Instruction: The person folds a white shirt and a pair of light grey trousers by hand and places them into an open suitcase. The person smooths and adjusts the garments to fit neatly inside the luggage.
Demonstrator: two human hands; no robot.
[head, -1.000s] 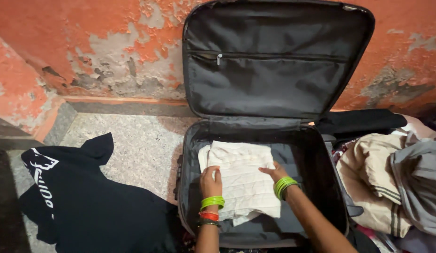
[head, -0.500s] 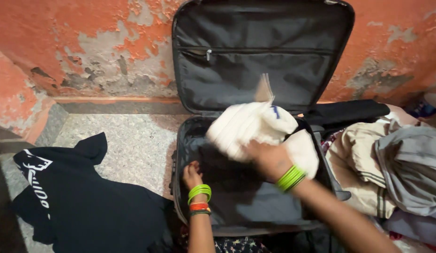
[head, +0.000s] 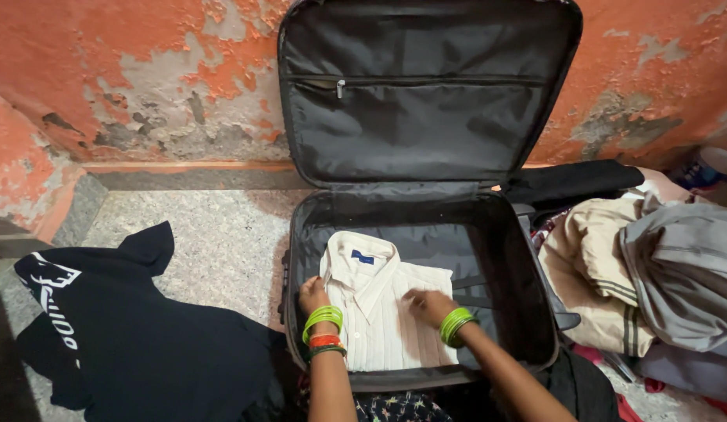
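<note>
Open black suitcase (head: 535, 312) on the floor, lid propped against the peeling orange wall at 12 o'clock. Folded white shirt (head: 383, 312) lying flat in the left half of the case, collar toward 11 o'clock, hem toward 5, long axis running near-to-far with a slight lean to the left. Left hand (head: 313, 295) resting open at the shirt's 9 o'clock edge; right hand (head: 428, 303) spread flat on the cloth near 3 o'clock, gripping nothing. Black garment (head: 137, 344) spread on the floor at 9 o'clock; heap of beige and grey clothes (head: 653, 273) at 3 o'clock. Likely risks: fold bunching or creasing under uneven pressing, or collar crushed against the case wall.
</note>
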